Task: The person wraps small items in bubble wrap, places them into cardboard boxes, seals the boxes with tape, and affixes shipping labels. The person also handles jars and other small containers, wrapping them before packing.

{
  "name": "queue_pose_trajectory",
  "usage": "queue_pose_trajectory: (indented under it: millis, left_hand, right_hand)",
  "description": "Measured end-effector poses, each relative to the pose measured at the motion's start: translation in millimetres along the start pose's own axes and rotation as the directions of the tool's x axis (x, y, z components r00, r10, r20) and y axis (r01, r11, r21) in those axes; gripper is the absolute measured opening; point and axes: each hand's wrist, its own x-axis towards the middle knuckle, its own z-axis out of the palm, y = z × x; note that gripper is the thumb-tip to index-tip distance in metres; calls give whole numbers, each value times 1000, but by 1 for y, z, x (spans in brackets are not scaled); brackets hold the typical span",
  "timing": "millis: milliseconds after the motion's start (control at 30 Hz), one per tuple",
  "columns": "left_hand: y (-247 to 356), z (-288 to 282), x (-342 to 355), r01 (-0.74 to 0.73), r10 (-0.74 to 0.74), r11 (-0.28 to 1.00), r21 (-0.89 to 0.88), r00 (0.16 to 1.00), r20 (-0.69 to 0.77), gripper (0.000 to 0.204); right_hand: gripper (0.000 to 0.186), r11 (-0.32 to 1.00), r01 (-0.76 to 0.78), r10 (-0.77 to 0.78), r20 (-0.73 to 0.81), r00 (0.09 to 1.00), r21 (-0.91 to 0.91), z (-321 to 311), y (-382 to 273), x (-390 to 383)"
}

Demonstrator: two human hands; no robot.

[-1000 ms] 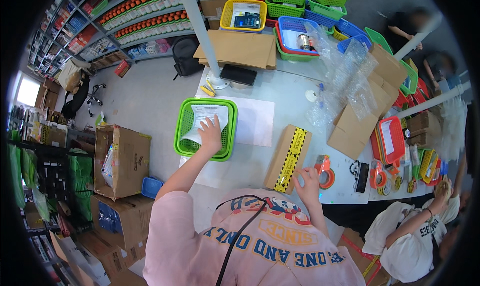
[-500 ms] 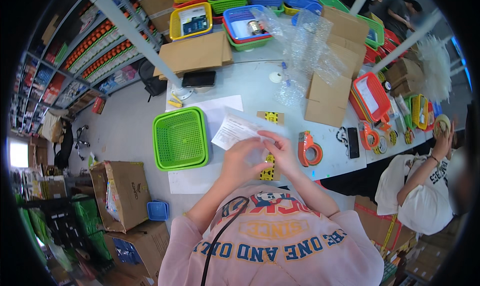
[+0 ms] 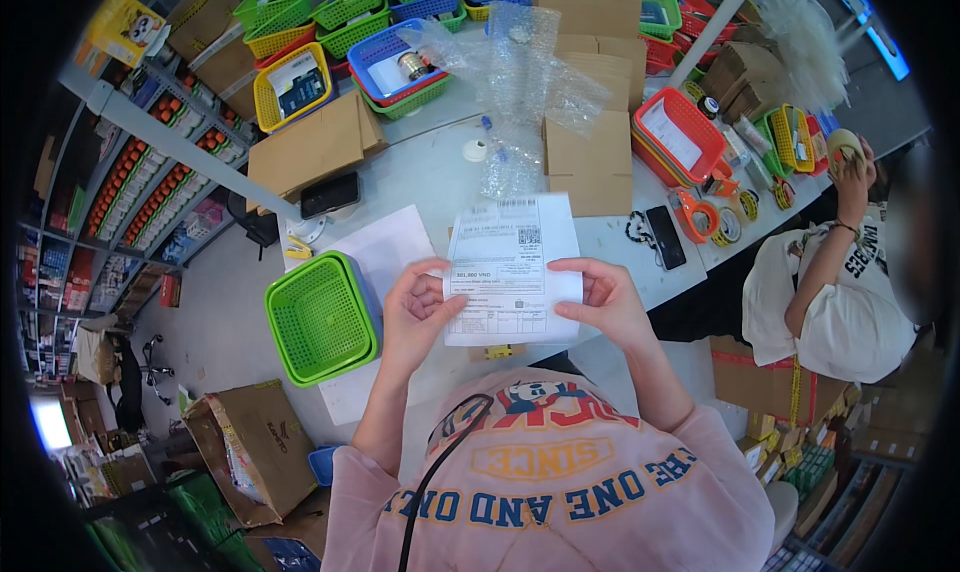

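A white printed sheet [image 3: 512,262] with a square code and a small table hangs upright in front of me, over the table's near edge. My left hand [image 3: 420,302] pinches its left edge between thumb and fingers. On the opposite edge, my right hand [image 3: 605,302] grips the sheet the same way. Below the sheet peeks a strip of yellow-and-black tape on a small cardboard piece [image 3: 497,352], mostly hidden by the paper. Stacked green baskets [image 3: 322,317] stand left of my left hand, partly over a flat white sheet [image 3: 395,234].
Flattened cardboard [image 3: 310,147], a black phone [image 3: 330,196] and bubble wrap [image 3: 525,72] lie farther back. Colored baskets [image 3: 292,90] line the far side. To the right are red baskets [image 3: 680,137], another phone [image 3: 666,237], an orange tape dispenser [image 3: 697,215] and a co-worker's hand [image 3: 853,177] holding a tape roll.
The sheet was tilted beside my hands, which were close together; now both hands are spread apart, holding it flat by its sides. My view has turned, shifting the table's things leftward.
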Motion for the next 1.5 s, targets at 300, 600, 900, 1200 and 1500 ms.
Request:
queue_pose_trajectory:
  millis: [300, 600, 900, 1200, 1500]
  left_hand:
    - [-3, 10, 4, -85, 85, 946, 312, 996, 11, 29]
    - [18, 18, 0, -361, 378, 856, 371, 925, 29, 19]
    - [25, 26, -11, -184, 195, 965, 185, 980, -40, 17]
    - [9, 40, -7, -186, 176, 946, 265, 982, 63, 8]
    - [-4, -10, -3, -466, 548, 807, 363, 820, -166, 8]
  right_hand:
    - [39, 974, 136, -164, -155, 974, -180, -6, 7, -5]
    - [16, 894, 212, -308, -198, 930, -394, -1, 1, 0]
    - [14, 896, 213, -255, -58, 965, -390, -8, -13, 1]
    - [13, 703, 382, -311, 224, 924, -599, 33, -30, 23]
    - [15, 952, -12, -86, -303, 949, -306, -38, 48, 0]
